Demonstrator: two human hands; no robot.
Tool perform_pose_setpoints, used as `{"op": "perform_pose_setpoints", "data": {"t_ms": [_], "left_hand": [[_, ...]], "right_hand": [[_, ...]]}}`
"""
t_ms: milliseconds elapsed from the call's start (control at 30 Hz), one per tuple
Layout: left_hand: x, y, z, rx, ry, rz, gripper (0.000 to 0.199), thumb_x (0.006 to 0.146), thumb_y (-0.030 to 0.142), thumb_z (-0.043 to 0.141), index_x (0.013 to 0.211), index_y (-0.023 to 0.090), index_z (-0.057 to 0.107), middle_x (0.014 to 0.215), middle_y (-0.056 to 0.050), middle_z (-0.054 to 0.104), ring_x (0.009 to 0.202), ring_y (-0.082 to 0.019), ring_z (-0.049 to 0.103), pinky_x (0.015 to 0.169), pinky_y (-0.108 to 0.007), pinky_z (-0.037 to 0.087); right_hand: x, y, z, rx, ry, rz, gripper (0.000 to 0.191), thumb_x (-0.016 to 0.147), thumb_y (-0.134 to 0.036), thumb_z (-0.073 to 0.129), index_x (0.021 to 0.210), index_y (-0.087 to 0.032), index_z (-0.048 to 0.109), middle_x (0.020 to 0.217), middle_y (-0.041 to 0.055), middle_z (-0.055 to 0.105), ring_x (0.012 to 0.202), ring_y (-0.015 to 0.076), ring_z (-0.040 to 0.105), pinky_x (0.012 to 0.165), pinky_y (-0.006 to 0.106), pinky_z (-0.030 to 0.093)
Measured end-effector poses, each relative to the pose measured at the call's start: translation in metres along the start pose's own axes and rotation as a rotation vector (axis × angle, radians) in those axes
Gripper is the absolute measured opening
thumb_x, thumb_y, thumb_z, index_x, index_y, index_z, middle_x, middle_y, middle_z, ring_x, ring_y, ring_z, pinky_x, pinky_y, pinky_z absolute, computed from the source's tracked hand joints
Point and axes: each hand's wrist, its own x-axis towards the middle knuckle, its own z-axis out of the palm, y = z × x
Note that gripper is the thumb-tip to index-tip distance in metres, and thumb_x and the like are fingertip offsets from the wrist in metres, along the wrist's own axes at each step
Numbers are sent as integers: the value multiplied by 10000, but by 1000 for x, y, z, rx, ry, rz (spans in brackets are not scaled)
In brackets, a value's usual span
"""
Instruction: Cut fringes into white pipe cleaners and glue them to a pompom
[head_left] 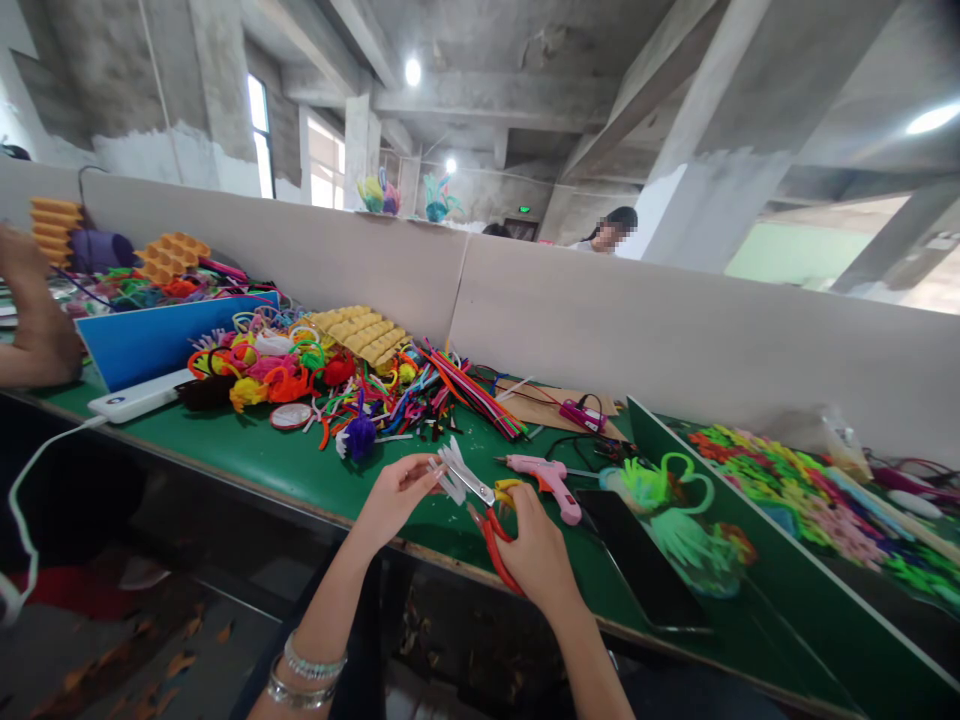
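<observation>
This is a craft workshop, by the look of it, set in a bare concrete hall with exposed beams and patchily whitewashed walls. Partitions divide the long green desk [330,480] into work places, heaped with bright pipe cleaners [480,395] and a pink glue gun [544,478]. Another person [616,232] shows beyond the tall divider [570,310], seemingly at a further station.

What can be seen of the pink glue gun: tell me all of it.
The glue gun is pink and looks plastic, with a small dark nozzle tip. It lies on its side on the green table, nozzle pointing left, handle angled back toward the person. A pale stick extends from its rear. The right hand is close by; contact is unclear. The handle's end lies near the black phone.
</observation>
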Motion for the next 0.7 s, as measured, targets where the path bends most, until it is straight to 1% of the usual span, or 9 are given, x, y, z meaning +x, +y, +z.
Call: {"op": "perform_pose_setpoints", "data": {"t_ms": [100, 267, 367, 567, 700], "left_hand": [[0, -1, 0, 9, 7, 15, 316, 682, 360, 611, 894, 127, 592, 836, -53, 668, 793, -184, 625, 748, -314, 508], [0, -3, -2, 87, 24, 43, 293, 684, 338, 617, 887, 134, 558, 805, -44, 639, 781, -169, 615, 733, -283, 501], [0, -5, -3, 119, 27, 67, 281, 686, 328, 615, 882, 137, 548, 823, -46, 632, 790, -164, 610, 736, -276, 496], [0, -5, -2, 130, 2, 52, 257, 689, 314, 608, 871, 144, 548, 825, -38, 645, 798, -164, 616, 758, -288, 489], [-1, -3, 0, 117, -13, 50, 255, 696, 307, 603, 876, 138, 541, 821, -40, 643, 793, -162, 616, 761, -290, 491]], "right_hand": [[0, 1, 0, 3, 3, 7, 257, 744, -367, 474, 941, -202, 460, 940, 55, 544, 899, 209, 544, 710, 316, 443], [0, 0, 0, 3, 5, 4, 252, 739, -350, 478, 944, -205, 460, 932, 55, 544, 888, 208, 548, 699, 314, 443], [0, 0, 0, -6, 0, 0, 244, 738, -358, 480, 927, -204, 466, 925, 57, 545, 884, 209, 549, 691, 311, 445], [-1, -1, -1, 7, -29, 17, 261, 749, -375, 468, 945, -202, 466, 937, 53, 546, 889, 203, 548, 701, 309, 445], [-1, -2, -2, 27, -27, 6, 263, 739, -379, 480, 936, -205, 469, 935, 49, 553, 862, 198, 554, 661, 295, 441]]}}
